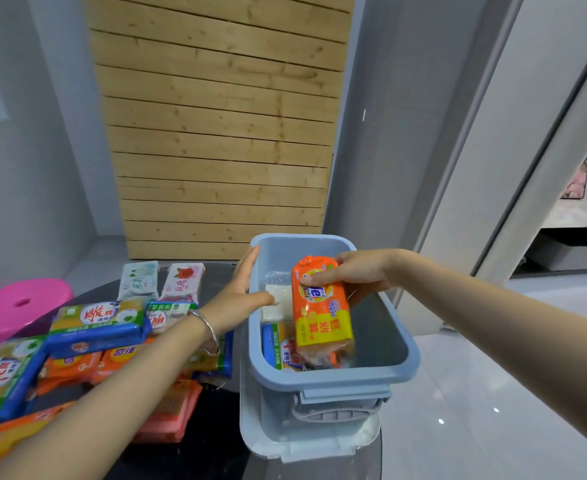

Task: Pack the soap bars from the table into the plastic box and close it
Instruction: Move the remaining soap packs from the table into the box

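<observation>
The dark tabletop [215,427] carries everything. At its right edge stands the blue plastic box [333,375], open, and what looks like its pale lid [319,441] lies flat beneath it. To the left lies the heap of loose soap bars [98,323], wrapped in blue-green, orange and pink. Two pale ones lie at the far side.

The step in hand is loading, and it looks early. Many bars are on the tabletop and only a few are in the box, among them a blue-green bar [271,344] against the left wall and a white bar [278,299] beyond it.

The right hand [354,275] reaches over the box, its fingers and thumb curled round the top end of an orange soap bar [319,306]. The bar hangs lengthwise, tilted, with its lower end already below the rim and over the packed bars. I cannot tell whether it touches them.

The left hand [243,292] steadies the box. Its fingers lie straight along the outside of the left wall, and its thumb reaches over the rim towards the white bar.

The next move probably calls for lowering the orange bar flat beside or on top of the others. The right half of the box floor is bare, so there is room. Neat rows would likely matter if the whole heap is to fit. The lid must also come out from under the box before closing.
</observation>
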`<state>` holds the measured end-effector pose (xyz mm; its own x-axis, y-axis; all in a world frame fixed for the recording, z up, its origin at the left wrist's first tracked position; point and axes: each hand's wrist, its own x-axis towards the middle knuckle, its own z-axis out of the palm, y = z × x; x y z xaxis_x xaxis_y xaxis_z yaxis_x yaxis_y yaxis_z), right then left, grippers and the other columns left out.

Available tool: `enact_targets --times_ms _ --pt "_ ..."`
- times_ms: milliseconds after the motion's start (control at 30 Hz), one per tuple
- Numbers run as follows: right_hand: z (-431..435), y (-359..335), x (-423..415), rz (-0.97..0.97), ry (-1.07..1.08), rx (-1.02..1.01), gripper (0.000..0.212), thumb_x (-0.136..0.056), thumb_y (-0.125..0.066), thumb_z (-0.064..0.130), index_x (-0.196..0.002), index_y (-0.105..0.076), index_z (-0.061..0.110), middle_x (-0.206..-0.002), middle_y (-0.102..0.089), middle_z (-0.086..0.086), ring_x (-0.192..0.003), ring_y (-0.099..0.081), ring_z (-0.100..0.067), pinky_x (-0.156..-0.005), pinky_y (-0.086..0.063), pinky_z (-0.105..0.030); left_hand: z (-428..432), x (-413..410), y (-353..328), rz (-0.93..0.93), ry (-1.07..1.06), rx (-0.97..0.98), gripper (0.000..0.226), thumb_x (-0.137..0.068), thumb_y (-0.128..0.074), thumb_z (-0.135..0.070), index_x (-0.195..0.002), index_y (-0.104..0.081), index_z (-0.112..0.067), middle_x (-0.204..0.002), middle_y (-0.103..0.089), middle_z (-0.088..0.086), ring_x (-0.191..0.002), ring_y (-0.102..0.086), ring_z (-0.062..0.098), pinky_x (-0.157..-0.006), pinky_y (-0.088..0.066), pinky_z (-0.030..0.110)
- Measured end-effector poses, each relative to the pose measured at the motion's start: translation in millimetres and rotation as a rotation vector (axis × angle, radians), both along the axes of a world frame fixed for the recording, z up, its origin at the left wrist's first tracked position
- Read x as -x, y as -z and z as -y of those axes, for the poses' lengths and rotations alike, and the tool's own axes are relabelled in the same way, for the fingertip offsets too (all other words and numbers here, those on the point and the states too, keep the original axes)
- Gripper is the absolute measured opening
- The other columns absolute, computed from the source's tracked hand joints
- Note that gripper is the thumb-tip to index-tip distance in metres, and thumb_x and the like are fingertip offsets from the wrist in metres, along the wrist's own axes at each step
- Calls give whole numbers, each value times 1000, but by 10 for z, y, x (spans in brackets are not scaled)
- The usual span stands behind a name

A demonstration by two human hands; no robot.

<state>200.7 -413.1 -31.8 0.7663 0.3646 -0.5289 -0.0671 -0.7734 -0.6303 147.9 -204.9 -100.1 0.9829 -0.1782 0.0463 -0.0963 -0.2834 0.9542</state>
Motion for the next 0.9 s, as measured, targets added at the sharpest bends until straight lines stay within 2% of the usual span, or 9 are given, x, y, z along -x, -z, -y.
enact_targets --times_ms 167,233,300,367,467,533,600,733,900 --pt "-106 9 1 -118 -96 70 30 -88 -56 46 -106 -58 21 -105 -69 1 -92 -66 -14 -81 -56 -29 3 15 -1 14 1 -24 84 -86 -53 -1 -148 -3 -29 -158 2 -9 -125 -18 -3 -74 -36 0" --pt "-93 -49 1 -118 -106 85 26 -89 -56 45 -103 -58 23 -100 -69 3 -91 -67 -13 -81 -57 -30 1 17 -2 15 9 -38 83 -86 -52 -1 -148 -3 -27 -158 5 -10 -122 -15 -4 -66 -37 -6" --pt "-71 -117 -3 -106 -94 94 27 -89 -57 43 -105 -57 21 -102 -69 1 -96 -66 -16 -91 -54 -36 4 22 -8 21 11 -48 82 -86 -51 -1 -148 -3 -26 -158 7 -10 -122 -12 -4 -70 -35 -6" --pt "-54 -169 -8 -102 -79 115 28 -88 -58 42 -107 -56 21 -104 -68 0 -101 -64 -19 -97 -50 -41 11 31 -16 29 6 -52 81 -87 -51 -1 -148 -4 -26 -158 8 -10 -124 -8 -5 -76 -27 -4" --pt "-61 -152 7 -108 -48 159 37 -88 -60 39 -116 -52 17 -114 -66 -4 -114 -60 -26 -102 -47 -46 29 51 -30 22 4 -37 80 -87 -50 1 -148 -4 -24 -158 7 -9 -121 -10 -4 -65 -31 -10" --pt "-90 -64 28 -135 -43 189 39 -88 -61 38 -119 -50 17 -126 -62 -8 -120 -57 -28 -103 -45 -47 31 62 -27 23 -3 -24 80 -87 -49 1 -148 -5 -24 -157 6 -9 -120 -12 -4 -56 -32 -12" --pt "-109 44 52 -182 -23 196 45 -88 -60 37 -125 -50 14 -132 -59 -10 -122 -56 -29 -104 -44 -48 32 67 -19 25 -6 -16 79 -87 -49 1 -148 -6 -23 -157 6 -10 -120 -12 -4 -55 -31 -12" --pt "-104 161 78 -254 49 157 55 -91 -58 34 -137 -44 9 -137 -55 -13 -118 -56 -28 -104 -43 -47 37 57 -9 31 -10 -9 78 -87 -49 2 -148 -7 -23 -157 6 -10 -121 -11 -5 -58 -31 -13" --pt "-123 254 102 -291 87 251 55 -92 -57 31 -139 -41 7 -140 -52 -14 -129 -48 -32 -102 -41 -50 50 65 -6 18 -16 -2 78 -87 -48 1 -148 -7 -24 -157 5 -11 -121 -13 -4 -55 -33 -11"
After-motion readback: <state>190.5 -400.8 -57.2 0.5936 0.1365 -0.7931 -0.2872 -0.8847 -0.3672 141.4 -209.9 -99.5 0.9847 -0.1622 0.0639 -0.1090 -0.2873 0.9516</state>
